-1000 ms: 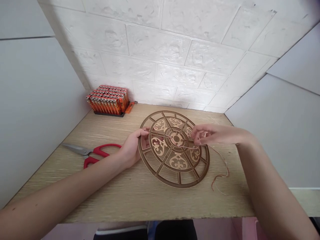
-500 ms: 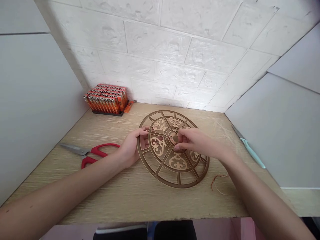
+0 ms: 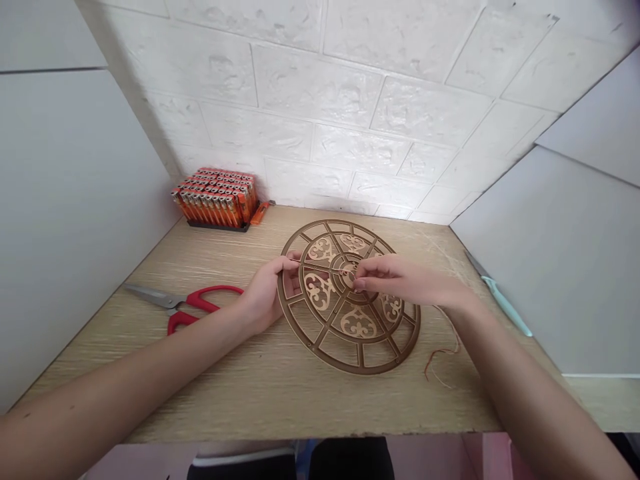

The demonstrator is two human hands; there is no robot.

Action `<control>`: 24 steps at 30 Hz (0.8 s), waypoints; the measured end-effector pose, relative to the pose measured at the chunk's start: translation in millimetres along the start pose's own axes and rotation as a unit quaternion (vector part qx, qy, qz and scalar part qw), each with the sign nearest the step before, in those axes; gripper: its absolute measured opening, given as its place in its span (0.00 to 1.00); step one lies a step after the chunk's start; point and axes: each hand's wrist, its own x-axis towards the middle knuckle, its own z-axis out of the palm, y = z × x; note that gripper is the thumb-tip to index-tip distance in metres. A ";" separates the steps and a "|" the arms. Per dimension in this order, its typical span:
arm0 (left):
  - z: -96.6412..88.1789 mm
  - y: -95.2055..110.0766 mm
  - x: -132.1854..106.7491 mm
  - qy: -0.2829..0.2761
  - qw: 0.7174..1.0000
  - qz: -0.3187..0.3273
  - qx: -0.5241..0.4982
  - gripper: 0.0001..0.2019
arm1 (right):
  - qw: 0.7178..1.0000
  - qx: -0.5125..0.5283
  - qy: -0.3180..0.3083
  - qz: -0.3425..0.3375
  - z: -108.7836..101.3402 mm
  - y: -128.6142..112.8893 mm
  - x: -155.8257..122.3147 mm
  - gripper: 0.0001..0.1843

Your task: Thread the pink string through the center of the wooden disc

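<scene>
A round brown openwork disc (image 3: 350, 347) with cream scroll panels lies on the wooden table (image 3: 250, 380). My left hand (image 3: 267, 293) grips the disc's left rim and pinches one end of a thin reddish thread. My right hand (image 3: 400, 280) is closed in a pinch over the disc's centre hub, holding the thread there. The thread's loose tail (image 3: 443, 357) trails off the disc's right side onto the table.
Red-handled scissors (image 3: 187, 303) lie to the left of my left hand. A black tray of orange lighters (image 3: 217, 200) stands at the back left by the wall, one loose lighter (image 3: 260, 213) beside it. A pale green-handled tool (image 3: 503, 303) lies along the right panel.
My right hand has moved from the disc's right side in to the centre hub, drawing the thread with it. The left hand has stayed on the rim.
</scene>
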 end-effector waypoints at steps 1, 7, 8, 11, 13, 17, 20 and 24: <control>-0.6 -0.2 0.3 -0.001 1.000 0.001 0.001 0.11 | 1.000 0.013 -0.004 -0.005 -0.3 0.1 -0.2 0.18; -4.9 -1.8 2.5 -0.011 1.000 0.010 0.015 0.11 | 1.000 0.007 -0.008 -0.013 3.8 2.4 3.0 0.18; -5.0 -2.0 2.6 -0.013 1.000 0.011 0.017 0.11 | 1.000 0.003 -0.008 -0.015 5.2 2.0 3.8 0.17; -3.9 -2.1 2.2 -0.015 1.000 0.011 0.019 0.11 | 1.000 -0.007 -0.007 -0.027 9.7 -1.7 5.3 0.15; -2.4 -1.8 1.5 -0.014 1.000 0.009 0.022 0.11 | 0.999 -0.018 -0.001 -0.032 12.2 -5.2 5.3 0.15; -0.5 -1.4 0.7 -0.007 1.000 0.008 0.029 0.11 | 0.998 -0.047 0.029 -0.039 15.2 -9.7 4.4 0.13; -0.6 -1.4 0.8 -0.004 0.999 0.013 0.029 0.11 | 0.995 -0.064 0.048 -0.051 16.7 -10.1 4.4 0.12; -1.5 -1.2 -0.1 -0.005 1.000 0.006 0.027 0.11 | 0.995 -0.067 0.049 -0.064 19.4 -9.8 5.0 0.12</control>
